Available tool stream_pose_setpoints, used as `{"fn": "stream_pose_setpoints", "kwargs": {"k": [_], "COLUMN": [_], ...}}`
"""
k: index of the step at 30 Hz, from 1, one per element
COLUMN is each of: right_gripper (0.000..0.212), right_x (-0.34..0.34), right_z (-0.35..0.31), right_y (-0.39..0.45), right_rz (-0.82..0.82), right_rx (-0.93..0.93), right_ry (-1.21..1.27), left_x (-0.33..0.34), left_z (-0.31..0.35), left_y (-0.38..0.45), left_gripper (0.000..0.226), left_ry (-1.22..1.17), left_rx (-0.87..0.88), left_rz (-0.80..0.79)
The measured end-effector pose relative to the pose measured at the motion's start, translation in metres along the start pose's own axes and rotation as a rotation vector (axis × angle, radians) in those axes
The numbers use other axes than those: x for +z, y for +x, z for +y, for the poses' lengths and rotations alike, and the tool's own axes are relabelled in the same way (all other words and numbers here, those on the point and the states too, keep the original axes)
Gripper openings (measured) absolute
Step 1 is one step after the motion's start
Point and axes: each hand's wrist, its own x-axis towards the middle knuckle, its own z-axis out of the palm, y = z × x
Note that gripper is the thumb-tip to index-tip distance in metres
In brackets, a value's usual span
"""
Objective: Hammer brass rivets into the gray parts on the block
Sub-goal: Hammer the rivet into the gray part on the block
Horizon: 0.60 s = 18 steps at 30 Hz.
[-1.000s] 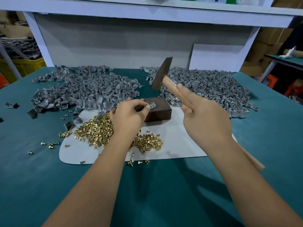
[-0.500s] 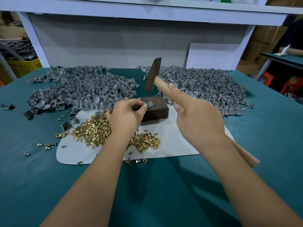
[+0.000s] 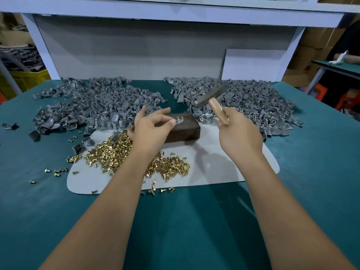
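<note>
A dark brown block [image 3: 184, 131] sits on a white mat [image 3: 204, 168]. On its top lies one gray part [image 3: 180, 120] with a brass rivet standing in it. My left hand [image 3: 153, 127] pinches that part at its left edge between thumb and fingers. My right hand [image 3: 239, 133] grips the wooden handle of a hammer [image 3: 218, 108], whose blurred steel head [image 3: 211, 94] is raised to the right of the block. A heap of brass rivets [image 3: 120, 154] lies on the mat under my left forearm.
Two big piles of gray parts cover the back of the teal table, one at left [image 3: 93, 106] and one at right [image 3: 249, 106]. Loose rivets [image 3: 56, 170] lie scattered left of the mat. A white shelf frame [image 3: 175, 14] and backboard stand behind.
The hammer has swung from above the block out to the right, its head now blurred and tilted. My left hand's fingers have spread while still pinching the part.
</note>
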Motion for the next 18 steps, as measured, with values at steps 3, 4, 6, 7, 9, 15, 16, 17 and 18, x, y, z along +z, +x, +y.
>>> {"fn": "stream_pose_setpoints", "kwargs": {"k": [3,4,6,7,9,15,16,17,18], "right_gripper": [0.024,0.025,0.026,0.028,0.031,0.024,0.027,0.029,0.028], "right_x": [0.006,0.007,0.010,0.012,0.015,0.020,0.020,0.020,0.020], "right_z": [0.011,0.014,0.017,0.017,0.017,0.020,0.020,0.020,0.020], "right_y": [-0.004,-0.004,-0.005,-0.005,-0.005,-0.004,-0.004,-0.004,-0.004], "right_rz": [-0.058,-0.070,-0.089,-0.097,-0.106,-0.107,-0.107,-0.107,-0.104], "right_rx": [0.039,0.045,0.054,0.057,0.061,0.068,0.065,0.062,0.060], "right_ry": [0.005,0.009,0.007,-0.001,-0.020,-0.059,-0.056,-0.053,-0.049], "left_x": [-0.001,-0.001,-0.001,-0.001,-0.002,-0.003,-0.003,-0.003,-0.003], "left_z": [0.003,0.004,0.004,0.004,0.004,0.003,0.002,0.002,0.002], "left_y": [-0.002,-0.003,-0.004,-0.004,-0.005,-0.005,-0.004,-0.004,-0.004], "left_gripper": [0.017,0.018,0.018,0.018,0.018,0.017,0.017,0.018,0.018], "left_ry": [-0.069,-0.074,-0.085,-0.095,-0.109,-0.139,-0.139,-0.139,-0.140], "left_rx": [0.026,0.031,0.039,0.043,0.049,0.056,0.058,0.059,0.061], "left_rz": [-0.021,-0.028,-0.038,-0.042,-0.048,-0.060,-0.063,-0.066,-0.069]}}
